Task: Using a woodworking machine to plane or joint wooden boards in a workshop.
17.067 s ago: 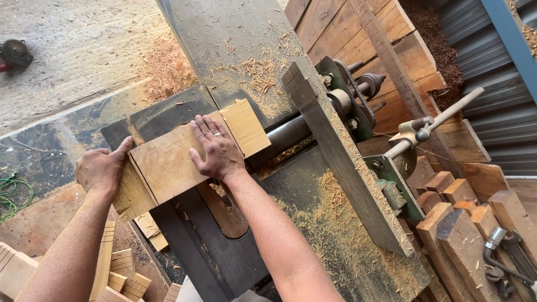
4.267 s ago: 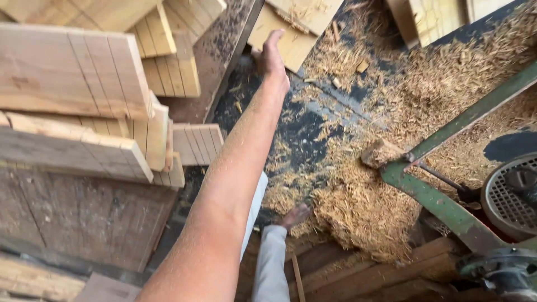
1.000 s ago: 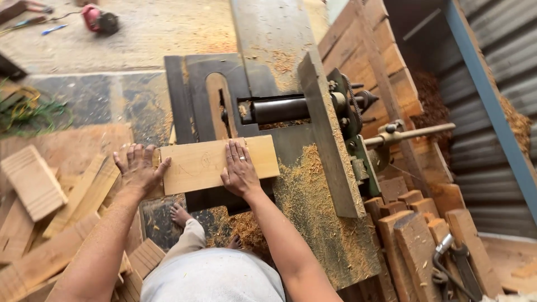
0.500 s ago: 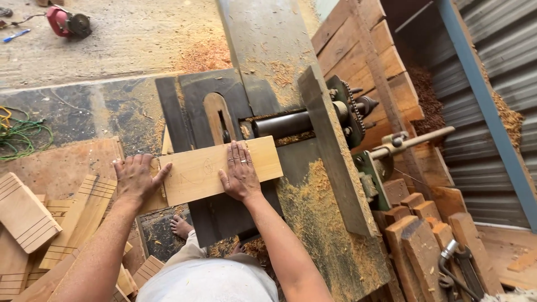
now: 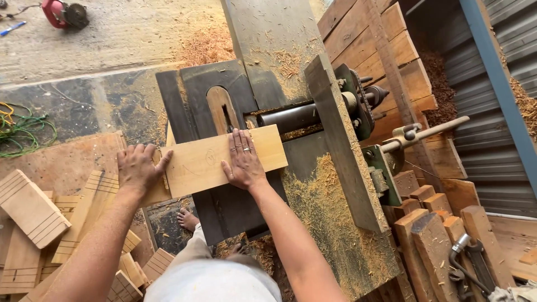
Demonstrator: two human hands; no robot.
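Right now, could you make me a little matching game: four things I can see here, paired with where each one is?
Things:
1 wooden board
2 red power saw
3 green cord
4 left hand

Places:
a coiled on the floor, far left
b on the board's left end
c on the machine table, under both hands
d on the floor, top left

Pairs: 1-c, 2-d, 3-a, 4-b

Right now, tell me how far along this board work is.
Done: grooved wooden blocks lie piled at the left. In hand: the left hand and right hand press a plain board flat on the saw table, just before the blade slot. Left: this board shows no grooves yet.
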